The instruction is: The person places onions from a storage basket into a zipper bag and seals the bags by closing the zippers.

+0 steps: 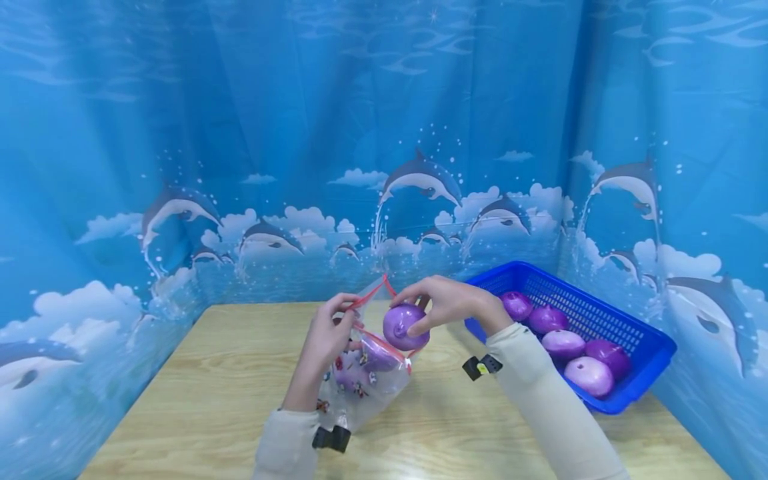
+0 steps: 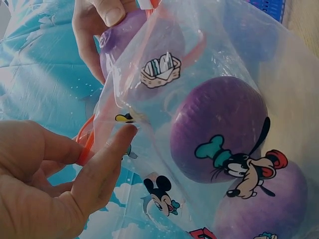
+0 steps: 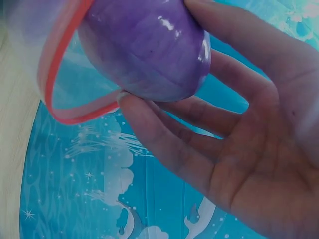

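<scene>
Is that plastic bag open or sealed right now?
Open. The left hand pinches the bag by its red zip strip, whose mouth gapes wide, while the right hand holds a purple onion at the opening.

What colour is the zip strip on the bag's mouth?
Red, on the clear bag; the right wrist view shows it best.

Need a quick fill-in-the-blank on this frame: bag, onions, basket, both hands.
The right hand holds a purple ____ at the bag's mouth.
The left hand pinches the clear zip bag by its ____ rim.
Five more onions lie in the ____ basket.

Missing words: onion; red; blue
</scene>
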`<state>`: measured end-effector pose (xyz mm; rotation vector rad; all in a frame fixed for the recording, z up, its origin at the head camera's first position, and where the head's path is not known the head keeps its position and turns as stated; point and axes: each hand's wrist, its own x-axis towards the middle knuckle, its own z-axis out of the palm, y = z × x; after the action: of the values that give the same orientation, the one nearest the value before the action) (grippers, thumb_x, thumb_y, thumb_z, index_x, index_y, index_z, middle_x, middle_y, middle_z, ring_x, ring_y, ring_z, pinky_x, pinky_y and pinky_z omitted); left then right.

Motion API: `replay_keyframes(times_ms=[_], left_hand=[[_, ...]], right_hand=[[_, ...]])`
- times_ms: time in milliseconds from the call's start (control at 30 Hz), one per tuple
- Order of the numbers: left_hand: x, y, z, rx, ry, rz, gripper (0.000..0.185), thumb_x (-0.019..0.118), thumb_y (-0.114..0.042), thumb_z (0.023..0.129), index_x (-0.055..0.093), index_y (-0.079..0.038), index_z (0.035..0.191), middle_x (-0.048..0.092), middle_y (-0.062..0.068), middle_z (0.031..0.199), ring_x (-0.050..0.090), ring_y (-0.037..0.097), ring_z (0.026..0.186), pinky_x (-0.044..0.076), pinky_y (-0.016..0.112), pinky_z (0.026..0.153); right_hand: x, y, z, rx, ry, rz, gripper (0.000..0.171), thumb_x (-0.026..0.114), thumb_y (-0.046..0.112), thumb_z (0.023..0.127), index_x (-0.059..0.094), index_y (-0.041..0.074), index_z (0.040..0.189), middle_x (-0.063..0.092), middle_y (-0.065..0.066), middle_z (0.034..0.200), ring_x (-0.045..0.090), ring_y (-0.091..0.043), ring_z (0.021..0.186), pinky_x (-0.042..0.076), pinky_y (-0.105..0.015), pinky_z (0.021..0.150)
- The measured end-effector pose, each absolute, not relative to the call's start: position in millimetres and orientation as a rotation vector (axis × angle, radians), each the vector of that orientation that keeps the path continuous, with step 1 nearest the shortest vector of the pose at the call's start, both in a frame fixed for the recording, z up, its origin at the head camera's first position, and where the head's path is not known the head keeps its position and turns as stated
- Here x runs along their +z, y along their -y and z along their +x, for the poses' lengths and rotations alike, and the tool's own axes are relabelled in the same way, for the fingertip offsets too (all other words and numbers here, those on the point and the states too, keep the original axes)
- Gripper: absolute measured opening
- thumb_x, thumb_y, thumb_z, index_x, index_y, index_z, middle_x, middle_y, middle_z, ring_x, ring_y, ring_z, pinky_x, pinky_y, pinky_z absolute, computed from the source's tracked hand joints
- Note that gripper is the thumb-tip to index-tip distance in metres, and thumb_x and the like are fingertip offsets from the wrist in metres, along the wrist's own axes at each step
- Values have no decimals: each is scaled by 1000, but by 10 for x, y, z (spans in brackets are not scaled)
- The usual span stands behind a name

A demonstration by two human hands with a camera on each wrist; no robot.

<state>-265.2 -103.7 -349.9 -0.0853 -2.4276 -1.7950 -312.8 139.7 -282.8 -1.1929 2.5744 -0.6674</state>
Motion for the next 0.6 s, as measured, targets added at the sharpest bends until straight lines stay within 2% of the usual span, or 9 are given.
replay_keyframes(times_ms=[233, 467, 600], left_hand=[[-3494, 1040, -2646, -1786, 2428, -85, 32, 45, -10, 108, 62, -14, 135, 60, 18, 121, 68, 25, 90, 68, 34, 66], [-3481, 1048, -2650, -1800, 2410, -80, 32, 46, -9, 107, 62, -13, 135, 60, 18, 122, 68, 25, 90, 68, 34, 66], [-3473, 1053, -2651, -1804, 2407, -77, 32, 45, -9, 107, 62, -13, 135, 60, 18, 121, 68, 24, 89, 68, 33, 66]], right_hand=[[-2886, -1294, -3092, -677, -2611, -1066, 58, 83, 31, 87, 61, 16, 138, 71, -6, 118, 69, -19, 103, 65, -28, 78], [-2956, -1234, -3104, -718, -2605, -1071, 51, 84, 28, 87, 62, 16, 131, 72, -8, 118, 69, -19, 103, 65, -27, 76], [-2979, -1211, -3106, -674, -2617, -1102, 53, 81, 25, 90, 63, 13, 137, 72, -7, 120, 68, -18, 103, 64, -25, 77]])
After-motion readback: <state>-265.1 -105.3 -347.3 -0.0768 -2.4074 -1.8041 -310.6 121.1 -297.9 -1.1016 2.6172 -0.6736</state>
